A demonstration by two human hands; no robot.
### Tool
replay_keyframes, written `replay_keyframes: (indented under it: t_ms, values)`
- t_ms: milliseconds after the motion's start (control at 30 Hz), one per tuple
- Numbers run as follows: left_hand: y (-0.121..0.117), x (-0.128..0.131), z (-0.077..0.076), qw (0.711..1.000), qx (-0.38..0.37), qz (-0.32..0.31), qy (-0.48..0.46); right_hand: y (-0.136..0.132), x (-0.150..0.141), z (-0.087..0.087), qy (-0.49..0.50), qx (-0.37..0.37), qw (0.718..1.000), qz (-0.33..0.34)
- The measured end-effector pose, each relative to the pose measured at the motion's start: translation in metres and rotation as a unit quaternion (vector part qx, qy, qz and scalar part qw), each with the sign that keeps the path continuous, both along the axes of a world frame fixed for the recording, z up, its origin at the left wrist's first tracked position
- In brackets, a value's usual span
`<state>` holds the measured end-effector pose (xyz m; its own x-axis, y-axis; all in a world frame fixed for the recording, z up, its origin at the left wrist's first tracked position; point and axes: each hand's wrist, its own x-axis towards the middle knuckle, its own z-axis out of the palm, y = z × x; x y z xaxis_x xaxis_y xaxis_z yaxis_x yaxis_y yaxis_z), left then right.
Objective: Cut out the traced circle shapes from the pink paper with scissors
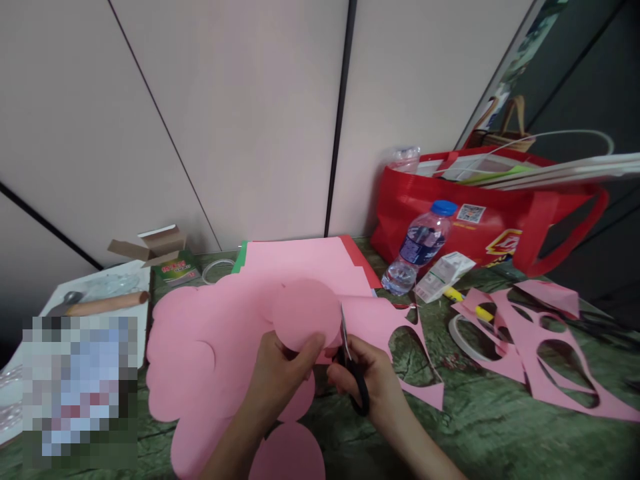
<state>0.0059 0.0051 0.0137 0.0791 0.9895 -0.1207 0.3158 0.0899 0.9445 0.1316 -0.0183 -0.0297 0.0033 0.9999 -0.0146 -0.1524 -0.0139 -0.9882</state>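
the person's left hand pinched a pink paper disc between thumb and fingers, while the right hand was closed around the black handles of the scissors, whose blades stood at the disc's right edge. the disc was held above overlapping pink paper circles on the green, marbled-looking desk. to the right, a red bag held white sheets or boards, something light green and a clear plastic item, all poking out of its top. its front bore a qr code label and a yellow-edged logo, its lettering too blurred to read. against the bag leaned a clear bottle with a blue cap and a dark label; just beside lay a white carton with tiny print. at the left, a green box stood with its flaps open, its contents hidden, its front carrying characters too small to make out.
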Motion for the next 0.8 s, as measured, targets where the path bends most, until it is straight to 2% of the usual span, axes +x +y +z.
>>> replay_keyframes:
  t_ms: [300, 800]
  values:
    - [-0.0003, -0.0011, -0.0015, 1.0, -0.023, 0.005, 0.003, -0.0006, 0.0006, 0.0018, 0.009, 0.008, 1.0, 0.007]
    - [0.0013, -0.002, -0.0039, 1.0, -0.015, 0.005, -0.019, 0.0004, 0.0008, 0.001, -0.014, -0.011, 1.0, 0.007]
